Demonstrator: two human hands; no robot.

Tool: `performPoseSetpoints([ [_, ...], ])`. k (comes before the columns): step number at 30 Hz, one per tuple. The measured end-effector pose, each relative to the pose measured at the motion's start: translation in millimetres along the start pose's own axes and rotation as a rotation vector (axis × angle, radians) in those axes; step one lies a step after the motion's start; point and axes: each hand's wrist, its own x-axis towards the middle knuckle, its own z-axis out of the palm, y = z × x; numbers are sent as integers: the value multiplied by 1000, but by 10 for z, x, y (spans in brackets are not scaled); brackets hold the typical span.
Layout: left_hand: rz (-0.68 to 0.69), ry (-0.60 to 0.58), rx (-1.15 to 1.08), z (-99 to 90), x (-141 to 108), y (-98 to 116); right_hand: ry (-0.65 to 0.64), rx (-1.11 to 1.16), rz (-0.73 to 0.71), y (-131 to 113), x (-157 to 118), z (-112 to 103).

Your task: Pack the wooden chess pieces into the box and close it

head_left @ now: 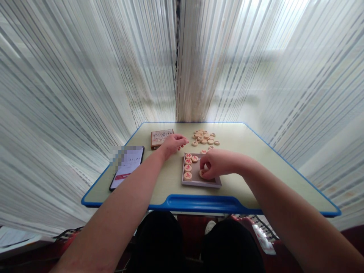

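a shallow, square, grey-lilac open box [201, 184] sits near the middle of a pale yellow-green desk [243, 142]. sheer white striped curtains [85, 76] hang beyond the open box and to both sides of it, with daylight coming through. black-trousered knees [159, 242] show on the near side of the open box, lower than the desk.

inside the open box, four round pale wooden discs with red characters [188, 168] line its left wall, and a fifth matching disc [195, 159] lies beside the top of that row. within the box's right part, the right hand [203, 170] grasps one pale wooden disc [202, 173] by the fingertips; whether it touches the box floor i cannot tell.

beyond the open box lies a loose heap of similar discs [204, 141], with a couple of strays between. the left hand [184, 144], fingers curled, is past the box's far left corner; i cannot tell if it grips anything. behind it is a flat brown box with a printed top [159, 136].

left of the open box lies a black-edged smartphone [129, 167]. a moulded blue trough [201, 203] edges the desk just nearer than the box, and a wide stretch of desk top runs rightward from the box to the blue rim.
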Motion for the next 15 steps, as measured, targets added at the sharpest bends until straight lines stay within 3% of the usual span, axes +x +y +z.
performPoseSetpoints([
  [5,-2,4,0,-6,1,2,40,14,-58,46,-5,-27],
  [15,-49,16,98,25,-42,50,28,-73,69,105,27,-45],
])
